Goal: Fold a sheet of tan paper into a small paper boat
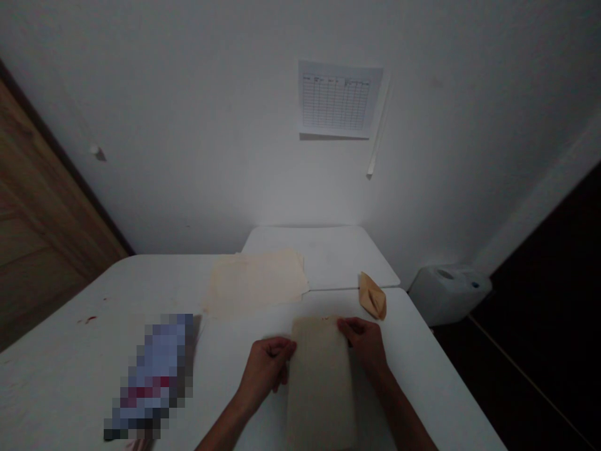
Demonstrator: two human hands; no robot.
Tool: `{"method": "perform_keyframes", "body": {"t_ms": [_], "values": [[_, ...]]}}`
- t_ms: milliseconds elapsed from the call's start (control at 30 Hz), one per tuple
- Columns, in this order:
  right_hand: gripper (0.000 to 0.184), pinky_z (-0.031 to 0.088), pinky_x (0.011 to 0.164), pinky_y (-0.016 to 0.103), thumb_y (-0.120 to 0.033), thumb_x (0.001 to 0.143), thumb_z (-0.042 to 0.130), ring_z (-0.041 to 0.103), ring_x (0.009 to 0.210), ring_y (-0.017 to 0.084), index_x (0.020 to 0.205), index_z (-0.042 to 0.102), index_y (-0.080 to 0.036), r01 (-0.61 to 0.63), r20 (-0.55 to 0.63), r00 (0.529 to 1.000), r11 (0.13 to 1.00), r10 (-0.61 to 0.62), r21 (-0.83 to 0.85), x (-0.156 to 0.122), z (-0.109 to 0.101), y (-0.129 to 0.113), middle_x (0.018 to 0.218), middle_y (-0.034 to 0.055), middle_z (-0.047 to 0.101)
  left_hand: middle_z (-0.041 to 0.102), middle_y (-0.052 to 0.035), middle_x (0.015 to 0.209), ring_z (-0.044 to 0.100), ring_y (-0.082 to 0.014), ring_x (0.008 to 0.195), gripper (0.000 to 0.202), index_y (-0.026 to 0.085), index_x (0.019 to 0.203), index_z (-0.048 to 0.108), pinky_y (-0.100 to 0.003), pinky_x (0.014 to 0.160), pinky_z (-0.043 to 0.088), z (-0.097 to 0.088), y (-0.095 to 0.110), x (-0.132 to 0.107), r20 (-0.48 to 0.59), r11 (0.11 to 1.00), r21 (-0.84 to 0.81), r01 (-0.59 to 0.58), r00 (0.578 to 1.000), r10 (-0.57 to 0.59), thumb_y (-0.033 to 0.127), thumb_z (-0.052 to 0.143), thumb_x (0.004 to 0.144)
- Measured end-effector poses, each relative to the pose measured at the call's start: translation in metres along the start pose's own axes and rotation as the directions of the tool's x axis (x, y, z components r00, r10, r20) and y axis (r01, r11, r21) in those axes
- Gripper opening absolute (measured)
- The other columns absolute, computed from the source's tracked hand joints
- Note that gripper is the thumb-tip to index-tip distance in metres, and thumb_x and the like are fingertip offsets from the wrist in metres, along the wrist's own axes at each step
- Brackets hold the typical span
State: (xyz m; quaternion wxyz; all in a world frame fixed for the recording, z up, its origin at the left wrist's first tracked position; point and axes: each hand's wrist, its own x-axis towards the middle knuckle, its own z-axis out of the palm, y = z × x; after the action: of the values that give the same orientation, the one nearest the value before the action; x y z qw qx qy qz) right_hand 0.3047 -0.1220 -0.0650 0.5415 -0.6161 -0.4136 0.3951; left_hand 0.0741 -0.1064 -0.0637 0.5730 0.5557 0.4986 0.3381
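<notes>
Head view: your paper sheet (320,382) is at the near middle of the white table (422,363), its long sides running from near to far. Its near end is cut off by the bottom of the view. Your left hand (267,369) pinches the left edge of the sheet, close to the far left corner, between thumb and bent fingers. Your right hand (369,344) pinches the far right corner, thumb and index finger closed on it. The two hands stand apart, one on each side of the sheet.

Just beyond your right hand, a folded tan paper piece (370,299) rests near the right edge of the table. Farther off and to the left of your sheet, a pile of pale sheets (258,279) lies flat. To the left of your left hand is a pixelated item (157,369); its identity cannot be told. At the far side, a printed chart (335,100) is fixed to the wall (197,125). Right of the table stands a white container (444,297).
</notes>
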Motion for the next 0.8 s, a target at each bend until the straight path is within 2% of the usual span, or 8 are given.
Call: {"method": "perform_keyframes", "body": {"t_ms": [300, 400, 500, 567, 633, 800], "values": [[0.046, 0.052, 0.062, 0.032, -0.056, 0.072, 0.067, 0.068, 0.072, 0.025, 0.083, 0.076, -0.013, 0.043, 0.048, 0.998, 0.998, -0.040, -0.045, 0.0013, 0.0006, 0.0035, 0.081, 0.0117, 0.074, 0.047, 0.0052, 0.038, 0.032, -0.0071, 0.028, 0.043, 0.014, 0.071, 0.065, -0.019, 0.029, 0.023, 0.0018, -0.0002, 0.0008, -0.052, 0.998, 0.054, 0.012, 0.999, -0.009, 0.057, 0.058, 0.074], [0.040, 0.052, 0.068, 0.033, -0.052, 0.075, 0.065, 0.069, 0.074, 0.025, 0.083, 0.075, -0.014, 0.091, 0.018, 0.996, 0.989, -0.090, -0.116, 0.0023, 0.0016, 0.0069, 0.082, 0.0107, 0.075, 0.046, 0.0052, 0.039, 0.033, -0.0083, 0.029, 0.042, 0.015, 0.070, 0.066, -0.020, 0.031, 0.024, 0.0018, -0.0008, 0.0022, -0.090, 0.995, 0.098, 0.018, 0.996, -0.009, 0.056, 0.056, 0.076], [0.032, 0.052, 0.072, 0.033, -0.047, 0.078, 0.063, 0.069, 0.074, 0.024, 0.081, 0.075, -0.018, 0.167, -0.007, 0.984, 0.948, -0.175, -0.271, 0.0017, 0.0033, 0.0082, 0.079, 0.0082, 0.075, 0.054, 0.0015, 0.047, 0.045, -0.0117, 0.038, 0.038, 0.016, 0.067, 0.066, -0.022, 0.039, 0.032, -0.0006, -0.0042, 0.0052, -0.136, 0.975, 0.209, -0.073, 0.985, 0.103, 0.051, 0.055, 0.078], [0.028, 0.051, 0.072, 0.033, -0.044, 0.080, 0.060, 0.069, 0.073, 0.024, 0.080, 0.075, -0.020, 0.206, 0.016, 0.976, 0.904, -0.216, -0.374, 0.0011, 0.0046, 0.0079, 0.077, 0.0066, 0.074, 0.061, -0.0014, 0.055, 0.054, -0.0155, 0.050, 0.034, 0.017, 0.066, 0.067, -0.024, 0.049, 0.038, -0.0029, -0.0063, 0.0060, -0.140, 0.929, 0.329, -0.172, 0.964, 0.228, 0.045, 0.055, 0.080], [0.026, 0.050, 0.072, 0.033, -0.043, 0.081, 0.059, 0.068, 0.070, 0.023, 0.079, 0.075, -0.022, 0.225, 0.039, 0.972, 0.863, -0.233, -0.451, 0.0009, 0.0061, 0.0074, 0.076, 0.0053, 0.074, 0.065, -0.0025, 0.060, 0.059, -0.0182, 0.058, 0.032, 0.018, 0.067, 0.068, -0.025, 0.056, 0.038, -0.0048, -0.0073, 0.0049, -0.112, 0.858, 0.463, -0.224, 0.945, 0.307, 0.041, 0.053, 0.084], [0.024, 0.048, 0.069, 0.031, -0.040, 0.083, 0.057, 0.067, 0.068, 0.021, 0.081, 0.075, -0.024, 0.240, 0.056, 0.966, 0.800, -0.251, -0.550, 0.0034, 0.0090, 0.0064, 0.077, 0.0032, 0.074, 0.067, -0.0021, 0.067, 0.061, -0.0188, 0.063, 0.029, 0.021, 0.071, 0.067, -0.026, 0.059, 0.033, -0.0049, -0.0059, 0.0012, -0.093, 0.646, 0.745, -0.168, 0.932, 0.350, 0.034, 0.047, 0.089]]}}
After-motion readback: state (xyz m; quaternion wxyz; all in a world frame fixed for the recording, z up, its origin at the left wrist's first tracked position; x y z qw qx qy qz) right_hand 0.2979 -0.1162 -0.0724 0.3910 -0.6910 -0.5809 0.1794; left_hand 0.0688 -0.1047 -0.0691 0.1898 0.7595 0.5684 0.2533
